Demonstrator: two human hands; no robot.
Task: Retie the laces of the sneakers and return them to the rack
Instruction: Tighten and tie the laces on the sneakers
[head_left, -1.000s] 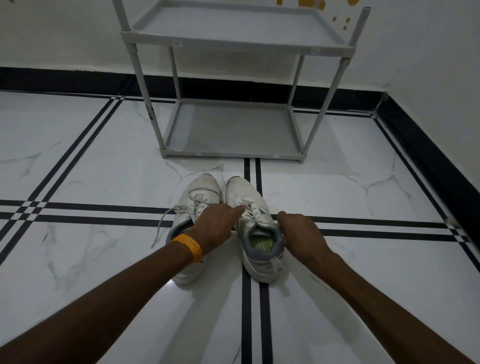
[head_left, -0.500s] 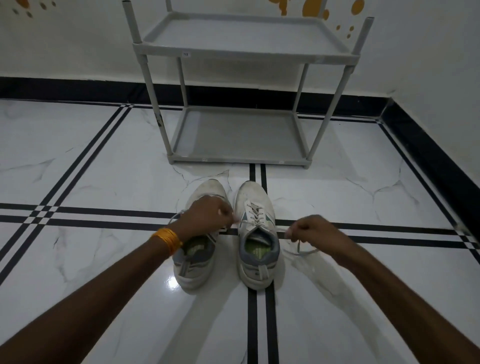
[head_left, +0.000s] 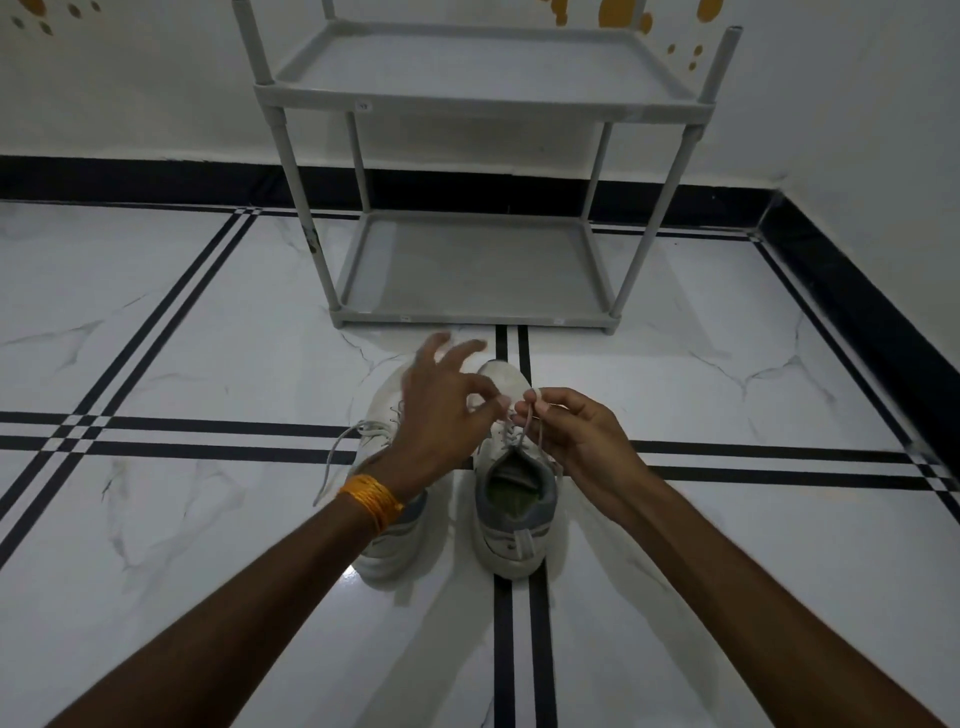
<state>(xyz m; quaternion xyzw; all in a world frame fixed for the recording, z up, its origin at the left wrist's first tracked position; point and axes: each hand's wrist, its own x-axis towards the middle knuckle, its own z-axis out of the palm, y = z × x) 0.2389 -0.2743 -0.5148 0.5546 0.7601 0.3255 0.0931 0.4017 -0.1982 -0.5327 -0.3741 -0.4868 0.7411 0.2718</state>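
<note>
Both hands (head_left: 441, 415) (head_left: 576, 436) raised, fingers (head_left: 535, 402) pinching lace (head_left: 524, 431), sneakers (head_left: 514, 488) lengthwise, toes toward rack (head_left: 478, 98).

White sneakers (head_left: 511, 525) with grey collars, grey rack (head_left: 483, 101), white marble floor (head_left: 182, 519) black-striped, orange wristband (head_left: 371, 499).

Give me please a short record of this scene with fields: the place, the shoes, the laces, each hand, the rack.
place: white tiled floor with black lines, by a wall corner
shoes: two white sneakers side by side, heels toward the person; right sneaker, left sneaker partly hidden by the arm
laces: right sneaker's lace pulled up between the hands; left sneaker's lace loose on the floor
left hand: pinching the lace, other fingers spread
right hand: pinching the lace
rack: grey, both visible shelves bare, behind the sneakers
</note>
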